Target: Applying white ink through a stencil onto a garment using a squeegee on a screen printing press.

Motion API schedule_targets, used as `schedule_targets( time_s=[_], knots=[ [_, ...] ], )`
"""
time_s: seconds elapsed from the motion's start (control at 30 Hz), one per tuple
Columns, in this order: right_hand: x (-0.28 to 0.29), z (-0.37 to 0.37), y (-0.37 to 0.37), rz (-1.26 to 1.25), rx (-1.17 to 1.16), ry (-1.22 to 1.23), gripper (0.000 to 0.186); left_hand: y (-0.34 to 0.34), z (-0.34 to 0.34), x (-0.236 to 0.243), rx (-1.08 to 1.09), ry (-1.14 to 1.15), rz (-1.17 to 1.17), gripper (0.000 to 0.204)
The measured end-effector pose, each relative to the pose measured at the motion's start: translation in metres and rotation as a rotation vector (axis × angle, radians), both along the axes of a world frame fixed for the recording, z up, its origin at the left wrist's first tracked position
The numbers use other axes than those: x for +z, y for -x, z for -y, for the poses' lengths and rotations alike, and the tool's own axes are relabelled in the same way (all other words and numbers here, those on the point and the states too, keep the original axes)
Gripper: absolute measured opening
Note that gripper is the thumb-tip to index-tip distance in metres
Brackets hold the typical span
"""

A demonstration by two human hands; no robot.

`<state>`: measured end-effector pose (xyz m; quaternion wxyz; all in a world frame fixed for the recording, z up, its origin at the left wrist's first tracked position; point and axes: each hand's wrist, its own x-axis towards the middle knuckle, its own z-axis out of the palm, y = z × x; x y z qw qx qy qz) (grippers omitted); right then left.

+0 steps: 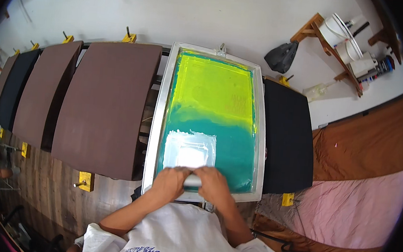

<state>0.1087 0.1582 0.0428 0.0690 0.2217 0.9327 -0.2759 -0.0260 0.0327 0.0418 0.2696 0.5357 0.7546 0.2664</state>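
Both hands grip a pale squeegee near the close end of a screen printing frame. My left hand is wrapped round its left part, and my right hand round its right part. The squeegee's lower edge is hidden from me. Just beyond it, a patch of white ink with a squared outline lies on the green mesh. Yellow-green colour covers the far half of the mesh, with faint lettering at its right.
Brown padded boards stand in a row to the left; a black board is at the right. Yellow brackets edge the row. White tubs sit on a wall shelf above a black bag. Another person's arm shows far left.
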Motion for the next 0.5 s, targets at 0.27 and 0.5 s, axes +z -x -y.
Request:
schedule_targets(
  time_s=[0.27, 0.5],
  knots=[
    [-0.01, -0.035, 0.047, -0.084, 0.019, -0.123, 0.031, 0.038, -0.035, -0.028, 0.041, -0.03, -0.052, 0.053],
    [-0.007, 0.028, -0.021, -0.182, -0.03, -0.05, 0.037, -0.022, 0.027, -0.015, -0.033, -0.056, -0.077, 0.055]
  ],
)
